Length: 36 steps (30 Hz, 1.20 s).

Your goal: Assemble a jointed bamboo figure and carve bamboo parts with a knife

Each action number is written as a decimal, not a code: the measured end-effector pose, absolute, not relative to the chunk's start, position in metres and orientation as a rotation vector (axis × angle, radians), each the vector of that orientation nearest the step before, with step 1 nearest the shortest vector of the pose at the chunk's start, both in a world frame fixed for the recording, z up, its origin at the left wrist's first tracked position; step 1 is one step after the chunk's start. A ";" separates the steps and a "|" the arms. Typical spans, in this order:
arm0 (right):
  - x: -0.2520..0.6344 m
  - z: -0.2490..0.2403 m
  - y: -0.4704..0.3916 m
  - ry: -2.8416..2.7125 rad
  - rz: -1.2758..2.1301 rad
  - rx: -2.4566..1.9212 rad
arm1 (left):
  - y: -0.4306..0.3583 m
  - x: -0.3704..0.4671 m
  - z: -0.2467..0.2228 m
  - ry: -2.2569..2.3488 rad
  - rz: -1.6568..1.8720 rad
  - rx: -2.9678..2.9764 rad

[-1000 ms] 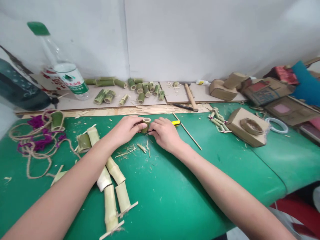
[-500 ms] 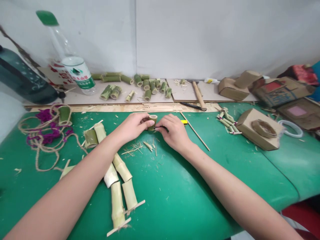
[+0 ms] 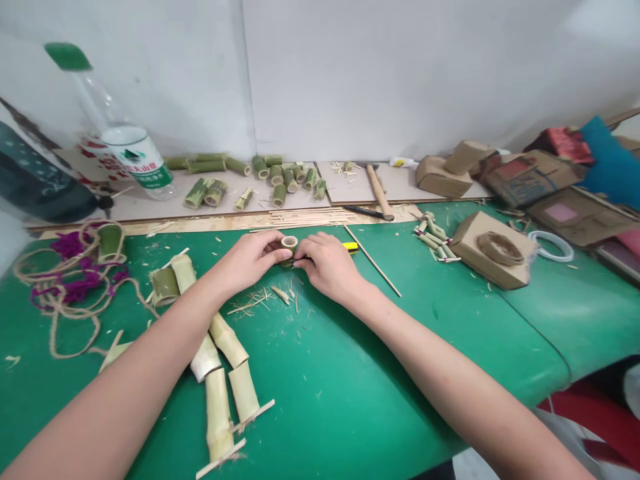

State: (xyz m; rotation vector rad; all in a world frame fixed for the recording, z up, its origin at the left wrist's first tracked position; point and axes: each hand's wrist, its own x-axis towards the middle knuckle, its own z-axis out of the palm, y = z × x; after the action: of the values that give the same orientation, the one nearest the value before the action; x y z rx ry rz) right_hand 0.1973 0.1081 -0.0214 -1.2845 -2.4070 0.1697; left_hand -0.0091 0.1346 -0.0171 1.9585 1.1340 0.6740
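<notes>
My left hand (image 3: 257, 259) is closed around a short bamboo tube (image 3: 289, 242), its open end facing up. Against the tube's right side, my right hand (image 3: 326, 265) is closed on a yellow-handled knife (image 3: 351, 247). Most of that knife is hidden by the fingers; a dark tip shows beside the tube. Thin bamboo shavings (image 3: 255, 303) lie just below the hands. Under and beside my left forearm is a figure of joined bamboo pieces (image 3: 219, 407), with thin sticks through its lower ends.
Cut bamboo pieces (image 3: 279, 195), thin sticks (image 3: 310, 217) and a hammer (image 3: 379, 193) line the back. Twine (image 3: 65, 313) and a large bottle (image 3: 137, 157) are at left. At right are a small bamboo bundle (image 3: 435, 237), a cardboard piece (image 3: 493, 250) and a clear tubing coil (image 3: 553, 247).
The view has turned a little to the right, so most things sit further left in the picture. Both hands keep their hold at the bamboo tube.
</notes>
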 end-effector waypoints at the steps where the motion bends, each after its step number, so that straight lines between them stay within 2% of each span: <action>1: 0.197 -0.022 0.108 -2.430 0.136 -1.303 | 0.136 -0.010 -0.019 1.145 0.686 1.943; 5: 0.197 -0.024 0.106 -2.457 0.061 -1.286 | 0.141 -0.014 -0.026 1.153 0.675 1.913; 12: 0.211 -0.024 0.108 -2.348 0.186 -1.132 | 0.143 -0.013 -0.026 1.107 0.663 1.930; 21: 0.207 -0.033 0.116 -2.164 0.202 -1.139 | 0.142 -0.014 -0.028 1.093 0.622 1.880; 31: 0.203 -0.027 0.118 -2.194 0.298 -1.218 | 0.140 -0.011 -0.025 1.090 0.657 1.944; 36: 0.202 -0.027 0.112 -2.388 0.185 -1.251 | 0.144 -0.013 -0.030 1.073 0.656 1.903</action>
State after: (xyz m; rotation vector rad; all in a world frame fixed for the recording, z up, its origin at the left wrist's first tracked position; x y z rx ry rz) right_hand 0.2015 0.1117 -0.0270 -1.2505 -2.3884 0.1855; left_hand -0.0132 0.1436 -0.0298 1.9032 1.0734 0.6557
